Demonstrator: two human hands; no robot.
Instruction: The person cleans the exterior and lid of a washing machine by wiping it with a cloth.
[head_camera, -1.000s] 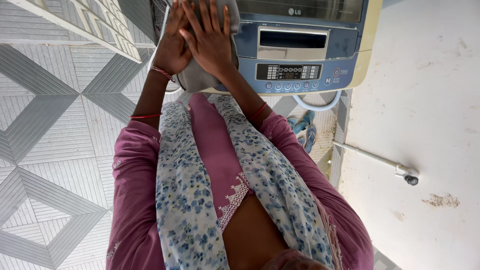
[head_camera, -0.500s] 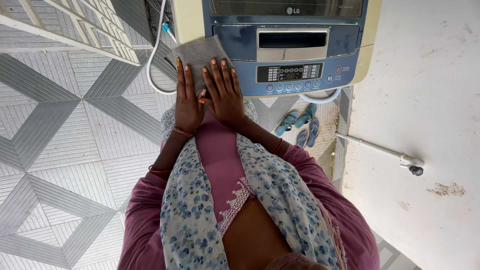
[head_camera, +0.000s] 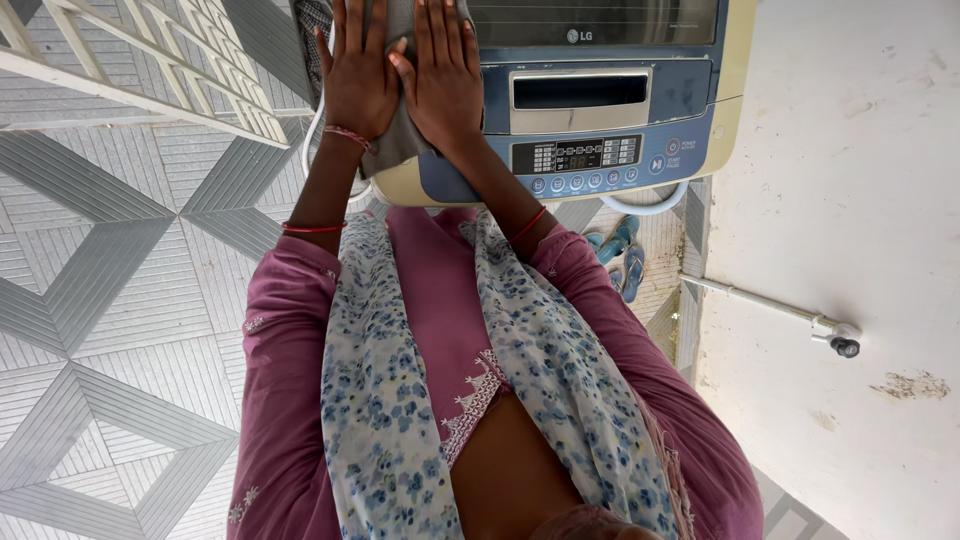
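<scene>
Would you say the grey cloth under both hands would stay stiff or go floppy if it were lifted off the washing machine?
Probably floppy: the grey cloth drapes over the washing machine edge beneath the left hand and right hand. It looks thin, so likely light, and should slide easily on the glossy top.

We're seeing mauve sleeves (head_camera: 290, 330), a blue-flowered white scarf (head_camera: 380, 400) hanging down the front, red thread bangles (head_camera: 312, 228) circling both wrists, lace trim showing.

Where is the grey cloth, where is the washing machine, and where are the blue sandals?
grey cloth (head_camera: 400, 150): head view, on its lower edge below the hands.
washing machine (head_camera: 575, 155): head view, on its blue control panel.
blue sandals (head_camera: 625, 260): head view, on the pair on the floor.
</scene>
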